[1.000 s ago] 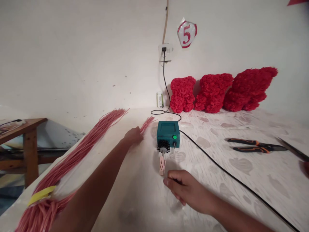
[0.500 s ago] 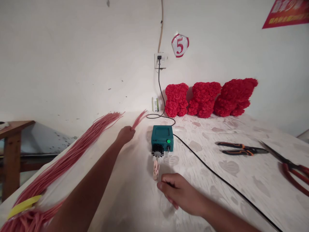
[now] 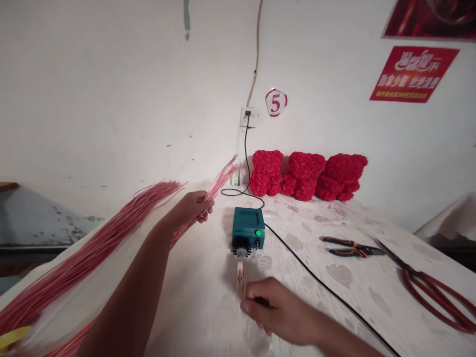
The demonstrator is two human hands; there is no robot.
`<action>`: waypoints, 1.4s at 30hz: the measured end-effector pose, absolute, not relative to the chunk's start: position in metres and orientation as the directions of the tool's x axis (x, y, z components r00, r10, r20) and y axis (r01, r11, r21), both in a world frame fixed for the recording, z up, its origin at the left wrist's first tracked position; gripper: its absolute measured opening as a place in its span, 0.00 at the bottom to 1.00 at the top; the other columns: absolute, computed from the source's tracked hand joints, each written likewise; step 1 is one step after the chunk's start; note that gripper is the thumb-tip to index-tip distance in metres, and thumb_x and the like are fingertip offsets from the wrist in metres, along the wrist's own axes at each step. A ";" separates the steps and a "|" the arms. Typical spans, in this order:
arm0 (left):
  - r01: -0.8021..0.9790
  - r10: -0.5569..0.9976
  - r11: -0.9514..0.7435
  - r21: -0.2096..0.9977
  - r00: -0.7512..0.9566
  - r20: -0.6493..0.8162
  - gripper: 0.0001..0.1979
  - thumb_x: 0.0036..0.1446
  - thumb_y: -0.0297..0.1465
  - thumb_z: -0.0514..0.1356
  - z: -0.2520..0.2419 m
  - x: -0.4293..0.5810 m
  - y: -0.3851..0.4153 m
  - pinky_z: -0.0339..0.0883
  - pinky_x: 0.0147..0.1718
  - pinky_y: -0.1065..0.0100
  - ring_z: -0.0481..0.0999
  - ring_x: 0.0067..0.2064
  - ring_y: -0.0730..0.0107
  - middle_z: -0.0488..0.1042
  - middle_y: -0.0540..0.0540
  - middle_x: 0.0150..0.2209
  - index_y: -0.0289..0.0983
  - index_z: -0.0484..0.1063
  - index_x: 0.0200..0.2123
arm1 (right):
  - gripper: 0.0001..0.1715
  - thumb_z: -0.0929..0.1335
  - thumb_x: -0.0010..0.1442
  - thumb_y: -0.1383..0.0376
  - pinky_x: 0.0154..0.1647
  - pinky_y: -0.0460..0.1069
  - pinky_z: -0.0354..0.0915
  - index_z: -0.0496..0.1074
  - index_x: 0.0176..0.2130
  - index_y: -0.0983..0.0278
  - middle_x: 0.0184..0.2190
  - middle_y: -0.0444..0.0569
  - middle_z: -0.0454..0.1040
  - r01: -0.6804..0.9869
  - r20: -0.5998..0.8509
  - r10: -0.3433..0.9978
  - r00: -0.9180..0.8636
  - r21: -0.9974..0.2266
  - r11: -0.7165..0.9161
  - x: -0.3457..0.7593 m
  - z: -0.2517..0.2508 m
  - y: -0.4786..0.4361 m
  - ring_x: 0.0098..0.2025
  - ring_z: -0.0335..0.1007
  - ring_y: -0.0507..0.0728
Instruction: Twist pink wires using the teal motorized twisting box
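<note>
My left hand (image 3: 193, 206) is closed round a thin bundle of pink strands (image 3: 223, 178), whose tips fan out up and to the right. The strands' lower part passes behind my forearm. Low in the middle, my right hand (image 3: 273, 307) pinches the lower end of a small pale pink clothespin (image 3: 240, 280). The clothespin points at a small teal machine (image 3: 248, 223) with a lit green button and a round black brush-like wheel (image 3: 241, 247) on its front. A small gap shows between the clothespin and the wheel.
A thick bundle of pink strands (image 3: 111, 243) with a yellow band (image 3: 14, 338) lies on the left. Three red rose-covered bears (image 3: 303, 176) stand along the wall. On the right lie black-and-orange pliers (image 3: 353, 248) and red-handled scissors (image 3: 427, 285). A black cable (image 3: 316, 272) crosses the table.
My view has tilted up and shifted right. My left hand has brought its strands nearer the machine, with more of them showing. The clothespin has come away from the wheel, towards me.
</note>
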State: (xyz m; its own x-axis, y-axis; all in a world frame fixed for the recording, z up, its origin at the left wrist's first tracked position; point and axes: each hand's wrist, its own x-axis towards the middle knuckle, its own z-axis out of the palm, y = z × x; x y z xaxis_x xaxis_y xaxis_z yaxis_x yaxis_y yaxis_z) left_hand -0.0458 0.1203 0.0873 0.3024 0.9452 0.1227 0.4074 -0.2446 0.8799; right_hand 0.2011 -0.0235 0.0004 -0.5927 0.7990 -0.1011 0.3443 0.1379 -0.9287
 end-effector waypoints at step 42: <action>0.603 0.931 -0.341 0.722 0.323 0.169 0.14 0.56 0.37 0.63 0.100 -0.014 0.098 0.55 0.21 0.72 0.65 0.22 0.74 0.68 0.53 0.19 0.38 0.68 0.22 | 0.15 0.67 0.62 0.56 0.10 0.41 0.58 0.68 0.29 0.63 0.17 0.38 0.68 -0.047 0.205 0.955 -0.216 -0.979 0.200 0.162 0.054 0.094 0.13 0.61 0.47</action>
State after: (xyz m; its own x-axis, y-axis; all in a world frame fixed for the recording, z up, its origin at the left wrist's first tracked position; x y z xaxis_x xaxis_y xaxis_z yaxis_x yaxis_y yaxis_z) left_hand -0.0136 0.0976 0.1002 0.3234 0.9310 0.1692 0.6028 -0.3406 0.7215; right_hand 0.1617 0.0942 0.0538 -0.2158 0.9546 0.2054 -0.0471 0.1999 -0.9787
